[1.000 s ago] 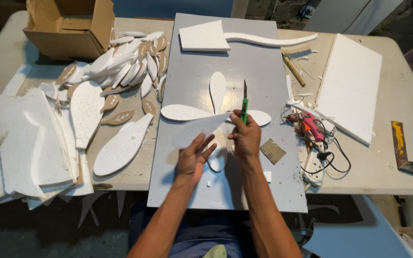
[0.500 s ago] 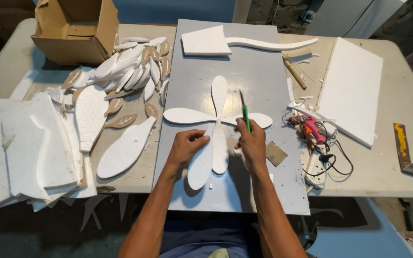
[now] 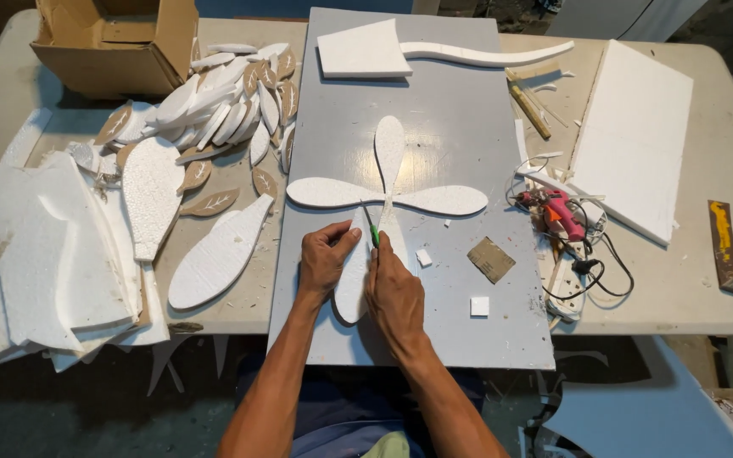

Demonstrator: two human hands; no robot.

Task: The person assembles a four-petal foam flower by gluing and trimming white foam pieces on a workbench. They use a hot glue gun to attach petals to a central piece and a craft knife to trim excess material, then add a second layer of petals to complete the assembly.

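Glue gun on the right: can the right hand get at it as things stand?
Probably yes. The glue gun lies in the open on the table, nothing between it and the right hand; but that hand holds a green tool, so it isn't free.

White petal-shaped foam cutout [image 3: 388, 197], flat on board [image 3: 468, 110]

Both forearms reached forward, bare, converging; left hand [image 3: 324, 259] lay palm-down, fingers curled, thumb pointing right; right hand [image 3: 394, 293] sat just beside it, grip closed, knuckles up.
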